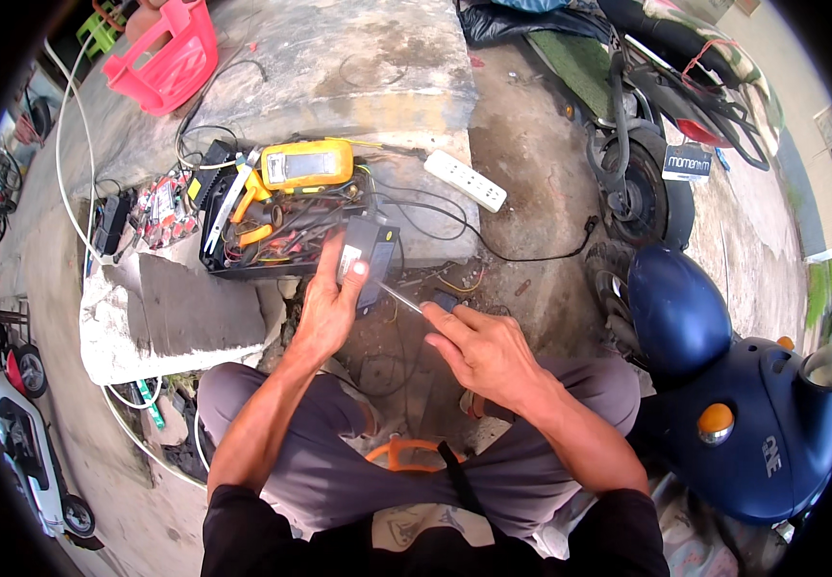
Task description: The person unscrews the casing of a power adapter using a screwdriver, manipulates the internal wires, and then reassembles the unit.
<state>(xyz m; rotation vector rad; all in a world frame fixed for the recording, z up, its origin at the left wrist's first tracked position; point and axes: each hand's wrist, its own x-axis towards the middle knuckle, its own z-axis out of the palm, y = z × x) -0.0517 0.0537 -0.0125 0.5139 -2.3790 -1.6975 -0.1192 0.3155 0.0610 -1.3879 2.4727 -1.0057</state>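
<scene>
My left hand (324, 306) is closed around a dark grey rectangular box (373, 240) with pale labels, its thumb lying across the near side. A thin metal screwdriver shaft (401, 298) slants up from my right hand (489, 352) toward the box's lower end. The fingers of that hand are wrapped round its handle, which they hide. Whether the tip touches the box, I cannot tell. Just beyond my left hand stands a black tray (243, 273) of jumbled tools, with a yellow multimeter (307, 164) on its far side.
A white power strip (466, 181) lies beyond the box, and a black cable with a plug (590, 225) runs over the ground. A blue scooter (752, 413) stands close on my right. A concrete block (175, 322) is at left, a pink plastic basket (168, 62) far left.
</scene>
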